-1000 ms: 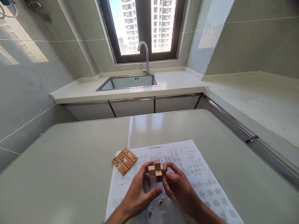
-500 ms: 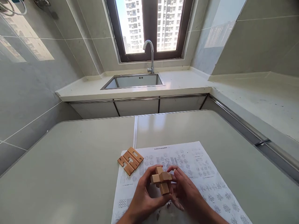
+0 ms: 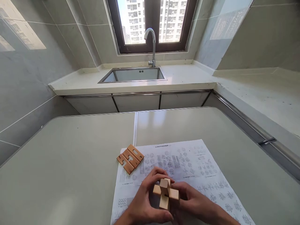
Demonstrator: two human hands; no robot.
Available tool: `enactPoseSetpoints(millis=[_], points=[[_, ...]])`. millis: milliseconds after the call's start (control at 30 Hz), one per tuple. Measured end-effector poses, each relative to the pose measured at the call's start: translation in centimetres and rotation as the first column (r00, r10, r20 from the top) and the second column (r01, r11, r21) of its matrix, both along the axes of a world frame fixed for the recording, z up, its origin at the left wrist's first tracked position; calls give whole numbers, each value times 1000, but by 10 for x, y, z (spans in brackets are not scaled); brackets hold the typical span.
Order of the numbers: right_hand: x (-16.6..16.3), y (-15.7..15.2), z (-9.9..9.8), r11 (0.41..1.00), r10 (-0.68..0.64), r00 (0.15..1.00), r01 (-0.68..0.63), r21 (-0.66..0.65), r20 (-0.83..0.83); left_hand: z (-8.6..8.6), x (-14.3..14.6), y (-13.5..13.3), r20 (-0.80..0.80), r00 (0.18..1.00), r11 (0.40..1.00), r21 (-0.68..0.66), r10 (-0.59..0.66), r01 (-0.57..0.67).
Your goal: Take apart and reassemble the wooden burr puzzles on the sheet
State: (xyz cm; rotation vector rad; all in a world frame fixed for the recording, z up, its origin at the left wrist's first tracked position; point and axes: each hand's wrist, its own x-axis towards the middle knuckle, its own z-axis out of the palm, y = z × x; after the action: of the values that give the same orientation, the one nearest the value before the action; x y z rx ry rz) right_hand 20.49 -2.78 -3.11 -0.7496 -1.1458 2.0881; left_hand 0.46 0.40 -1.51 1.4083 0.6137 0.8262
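A wooden burr puzzle (image 3: 164, 191) of crossed, interlocking square bars is held low over the printed sheet. My left hand (image 3: 146, 201) curls around its left side, with the index finger behind the top and the thumb below. On the other side, my right hand (image 3: 193, 200) grips the puzzle near its right bar; some of those fingers are hidden behind the wood. Up and to the left lie three flat wooden plates (image 3: 130, 159) with cut-outs and numbers, side by side and partly over the paper's corner.
Under my hands lies a white sheet (image 3: 185, 156) printed with small diagrams. It rests on a pale table (image 3: 82, 162) with a seam down the middle. Beyond are a counter (image 3: 185, 76), a sink (image 3: 138, 75), a faucet (image 3: 153, 47) and a window.
The puzzle has been turned so that a different bar points up toward me, and it sits slightly lower. My right hand has shifted down and closed on its right side. The camera view has tilted slightly.
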Motion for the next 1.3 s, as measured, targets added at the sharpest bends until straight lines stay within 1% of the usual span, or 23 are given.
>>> enactPoseSetpoints(millis=[100,267,333,433,500,567,667,767,900,967,1067,1167,1300], points=[[1,0,7,991,-87,991,76,109,98,1,2,-1,1,1000,999,48,16,-16],[-2,-2,13,970,-140,977,103,218,161,1,1,-2,-14,998,986,154,69,-66],[-3,-2,11,949,-219,955,160,273,202,-1,0,-3,-49,992,975,198,114,-102],[-4,-4,4,891,-370,892,262,371,259,-3,0,-4,-112,969,939,294,222,-181],[-3,-4,-1,868,-411,869,281,410,276,-4,1,-4,-136,953,916,343,270,-211],[-3,-5,-5,868,-411,867,277,413,281,-4,2,-5,-142,950,910,355,278,-213],[-2,-4,-6,874,-413,866,288,391,284,-4,3,-5,-143,953,920,334,266,-207],[-2,-2,-3,875,-414,871,300,379,266,-3,3,-6,-160,952,935,289,261,-207],[-2,0,3,895,-373,903,290,338,212,-2,4,-5,-191,944,948,223,270,-227],[-1,1,3,894,-382,899,300,333,215,0,5,-4,-201,939,949,208,277,-236],[3,3,0,876,-427,869,329,353,249,3,5,-2,-224,936,953,199,273,-230],[6,6,-4,872,-446,853,345,346,272,5,7,-1,-263,929,955,215,258,-205],[8,7,-4,876,-453,853,370,310,260,3,9,-1,-327,898,931,311,293,-191]])
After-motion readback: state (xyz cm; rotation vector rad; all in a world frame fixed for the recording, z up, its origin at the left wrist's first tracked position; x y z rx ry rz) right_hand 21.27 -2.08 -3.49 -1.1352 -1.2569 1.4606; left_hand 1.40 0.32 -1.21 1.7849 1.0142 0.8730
